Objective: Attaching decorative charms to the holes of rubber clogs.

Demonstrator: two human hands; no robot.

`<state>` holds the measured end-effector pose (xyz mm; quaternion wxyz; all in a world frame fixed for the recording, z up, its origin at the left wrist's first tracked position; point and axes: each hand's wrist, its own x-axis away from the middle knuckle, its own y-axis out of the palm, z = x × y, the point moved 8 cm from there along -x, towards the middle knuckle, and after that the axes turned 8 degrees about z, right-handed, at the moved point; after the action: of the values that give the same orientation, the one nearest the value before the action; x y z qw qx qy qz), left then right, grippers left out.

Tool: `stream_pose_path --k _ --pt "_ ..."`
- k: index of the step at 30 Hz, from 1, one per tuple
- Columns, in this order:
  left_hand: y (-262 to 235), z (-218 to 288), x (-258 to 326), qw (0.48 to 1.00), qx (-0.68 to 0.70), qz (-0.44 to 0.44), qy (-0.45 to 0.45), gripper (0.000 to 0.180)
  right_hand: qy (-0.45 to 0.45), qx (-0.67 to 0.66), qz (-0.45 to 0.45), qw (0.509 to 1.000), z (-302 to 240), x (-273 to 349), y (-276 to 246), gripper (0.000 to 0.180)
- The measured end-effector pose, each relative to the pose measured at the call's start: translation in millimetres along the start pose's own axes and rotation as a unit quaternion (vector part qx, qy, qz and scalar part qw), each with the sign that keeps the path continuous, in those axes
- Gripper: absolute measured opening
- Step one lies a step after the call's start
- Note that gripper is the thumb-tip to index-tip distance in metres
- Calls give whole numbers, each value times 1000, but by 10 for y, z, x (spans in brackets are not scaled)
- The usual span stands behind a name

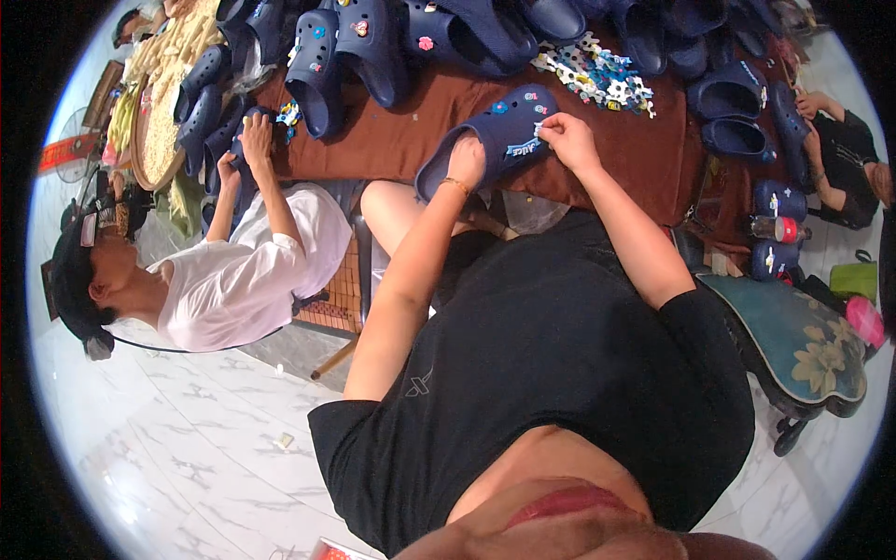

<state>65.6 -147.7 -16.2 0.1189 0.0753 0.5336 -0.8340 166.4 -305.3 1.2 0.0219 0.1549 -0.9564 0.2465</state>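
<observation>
A navy blue clog (497, 131) with several charms on its upper is held over the near edge of the table. My left hand (464, 161) reaches into its foot opening and supports it from within, the fingers hidden inside. At the toe side, my right hand (569, 140) is closed in a pinch on a small pale shoe charm (539, 130), which touches the clog's upper. Beside it sits a light blue banner-shaped charm (522, 149). Beyond the clog lies a pile of white, blue and green charms (597, 75).
Navy clogs (373, 47) crowd the far side of the brown-covered table (411, 140). At left, a person in white (233, 271) handles another clog. On the right, another person's hands (814, 117) hold a clog. A cushioned chair (793, 336) stands right of me.
</observation>
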Motion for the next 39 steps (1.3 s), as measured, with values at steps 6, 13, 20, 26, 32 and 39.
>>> stream_pose_path --k 6,13,20,26,32,39 --pt "129 -52 48 999 -18 -38 2 22 61 116 -15 991 77 -83 -17 27" --pt "177 -105 28 1000 0 -15 0 22 49 313 -34 948 -210 -212 -22 25" --pt "146 -242 -58 999 -30 8 14 23 -61 1 6 998 -21 -168 6 32" --pt "-84 90 -198 977 163 135 2 34 -143 1 -31 989 35 482 39 20" --pt "-631 614 -205 946 212 233 -80 43 -78 -60 -196 976 138 827 291 52" --pt "-617 1072 -320 965 170 195 -37 39 -107 -132 -256 951 -35 1147 484 62"
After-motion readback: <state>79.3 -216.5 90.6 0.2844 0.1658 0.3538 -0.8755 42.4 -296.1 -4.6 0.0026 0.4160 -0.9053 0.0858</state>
